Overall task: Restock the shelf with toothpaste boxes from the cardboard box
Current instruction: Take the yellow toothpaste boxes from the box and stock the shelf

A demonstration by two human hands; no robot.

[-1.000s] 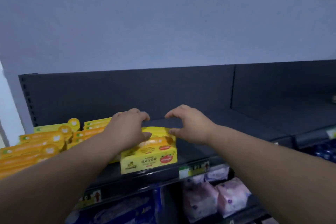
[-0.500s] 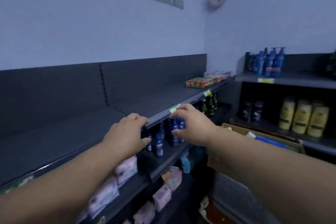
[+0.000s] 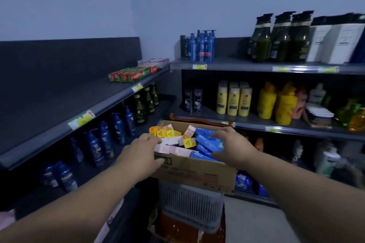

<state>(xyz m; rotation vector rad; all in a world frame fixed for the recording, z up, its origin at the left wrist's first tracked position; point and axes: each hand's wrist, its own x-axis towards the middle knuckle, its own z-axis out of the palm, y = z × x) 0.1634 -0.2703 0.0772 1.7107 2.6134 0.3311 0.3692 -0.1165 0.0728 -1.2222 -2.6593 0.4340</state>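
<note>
An open cardboard box point(image 3: 197, 173) sits on a grey plastic basket point(image 3: 189, 205) in the corner. Inside lie several blue toothpaste boxes point(image 3: 207, 140) on the right, pink boxes point(image 3: 173, 149) at the front left and yellow boxes point(image 3: 169, 133) at the back. My left hand point(image 3: 142, 154) hovers over the box's near left corner, fingers loosely curled, holding nothing. My right hand point(image 3: 231, 147) reaches over the blue boxes with fingers spread; I cannot tell whether it touches them. The dark top shelf point(image 3: 65, 100) on the left is mostly bare.
Red and green toothpaste boxes point(image 3: 134, 74) lie at the far end of the left shelf. Blue bottles point(image 3: 102, 144) stand on the shelf below. The right-hand shelves hold blue pump bottles point(image 3: 201, 47), dark green bottles point(image 3: 280, 39) and yellow bottles point(image 3: 233, 100).
The view has swung right from the shelf with the yellow boxes to the cardboard box. Both hands left the yellow boxes on the shelf and now reach over the box.
</note>
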